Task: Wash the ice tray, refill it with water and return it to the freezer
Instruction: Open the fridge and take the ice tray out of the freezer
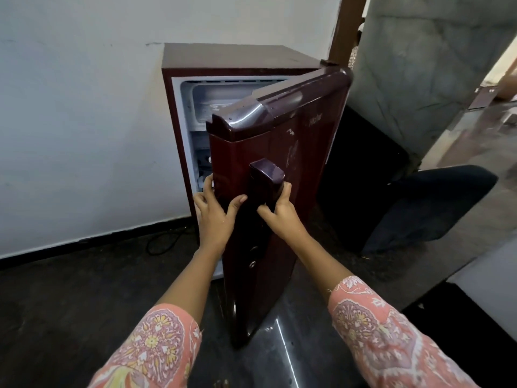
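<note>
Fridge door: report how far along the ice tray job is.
Done: unclear; neither hand holds an ice tray. In hand: the door stands partly open, left hand gripping its edge, right hand gripping the handle. Left: shutting it; whether the tray sits in the freezer compartment is hidden.

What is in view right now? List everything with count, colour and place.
fridge: one, maroon, against the wall
fridge door: one, maroon, part open, toward the camera
door handle: one, dark purple, on the door's front
freezer compartment: one, white, top of fridge interior
cable: one, black, floor left of fridge
chair: one, black, right of fridge
wall: one, white, behind fridge
sleeves: two, pink patterned, on both forearms
left hand: one, grips the door's edge
right hand: one, grips the door handle
</note>
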